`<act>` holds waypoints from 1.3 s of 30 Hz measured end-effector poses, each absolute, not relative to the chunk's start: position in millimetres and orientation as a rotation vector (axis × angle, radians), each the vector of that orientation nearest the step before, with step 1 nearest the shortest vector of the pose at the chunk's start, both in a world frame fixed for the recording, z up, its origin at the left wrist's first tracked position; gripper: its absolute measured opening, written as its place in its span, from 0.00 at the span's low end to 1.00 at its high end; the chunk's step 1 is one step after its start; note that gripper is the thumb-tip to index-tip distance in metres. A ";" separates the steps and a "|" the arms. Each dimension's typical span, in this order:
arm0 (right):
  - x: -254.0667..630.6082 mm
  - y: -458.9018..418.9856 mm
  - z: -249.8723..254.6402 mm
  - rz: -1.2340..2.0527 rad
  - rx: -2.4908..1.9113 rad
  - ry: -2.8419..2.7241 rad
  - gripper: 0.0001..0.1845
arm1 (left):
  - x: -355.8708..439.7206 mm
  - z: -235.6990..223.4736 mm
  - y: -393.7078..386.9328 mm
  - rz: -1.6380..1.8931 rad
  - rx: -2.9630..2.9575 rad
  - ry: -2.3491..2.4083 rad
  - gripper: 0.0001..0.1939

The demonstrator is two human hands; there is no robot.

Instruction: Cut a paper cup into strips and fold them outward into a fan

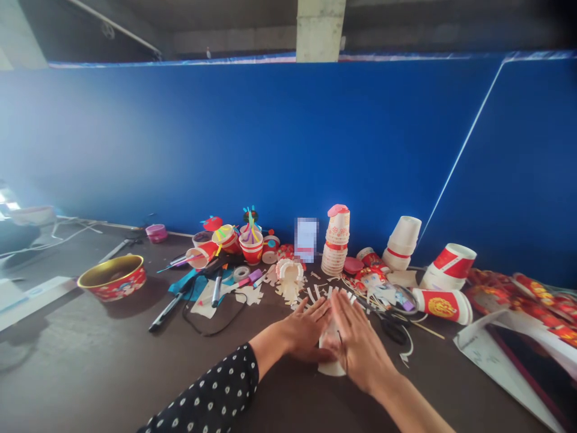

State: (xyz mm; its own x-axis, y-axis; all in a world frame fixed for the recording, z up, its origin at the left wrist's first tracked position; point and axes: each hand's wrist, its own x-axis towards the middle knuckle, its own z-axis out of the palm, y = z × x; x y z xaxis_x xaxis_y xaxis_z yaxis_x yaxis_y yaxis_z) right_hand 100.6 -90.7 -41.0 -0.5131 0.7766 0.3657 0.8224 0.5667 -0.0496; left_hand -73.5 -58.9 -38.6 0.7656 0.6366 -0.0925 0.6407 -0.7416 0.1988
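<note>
My left hand [306, 329] and my right hand [360, 340] are both open and quite flat, and they do not close around anything. They press on a white paper cup [331, 365] lying on the dark table [99, 343], near to me, and its cut strips [329, 294] spread toward the far side.

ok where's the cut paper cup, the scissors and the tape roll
cut paper cup [332, 368]: head view, on its white lower end
scissors [393, 331]: head view, on the black handle
tape roll [241, 273]: head view, on the roll's rim
</note>
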 end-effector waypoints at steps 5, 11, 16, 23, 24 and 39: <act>89.0 -97.6 -48.0 -0.028 -1.429 -2.603 0.41 | -75.0 -39.8 -58.3 -0.041 2.764 0.984 0.48; 90.2 -101.5 -42.1 0.155 -1.643 -2.602 0.41 | -76.1 -39.5 -58.1 -0.072 2.717 1.131 0.50; 89.3 -104.6 -37.8 0.205 -1.668 -2.604 0.40 | -76.1 -43.7 -56.8 -0.069 2.716 1.159 0.50; 86.5 -105.6 -31.8 0.233 -1.720 -2.586 0.41 | -76.2 -48.9 -55.9 -0.067 2.744 1.179 0.49; 86.1 -106.0 -31.4 0.237 -1.721 -2.589 0.41 | -76.2 -49.4 -55.9 -0.064 2.752 1.180 0.48; 86.2 -109.0 -34.8 0.266 -1.729 -2.567 0.41 | -76.9 -48.4 -60.5 0.045 2.821 1.191 0.49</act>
State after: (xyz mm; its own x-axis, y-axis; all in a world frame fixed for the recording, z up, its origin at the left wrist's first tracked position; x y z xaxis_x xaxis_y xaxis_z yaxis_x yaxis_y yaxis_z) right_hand 86.2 -109.0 -34.8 -0.3798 0.9227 -0.0665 0.9167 0.3657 -0.1610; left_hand -76.9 -60.5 -48.4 0.6975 0.7166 -0.0034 0.7143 -0.6948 0.0840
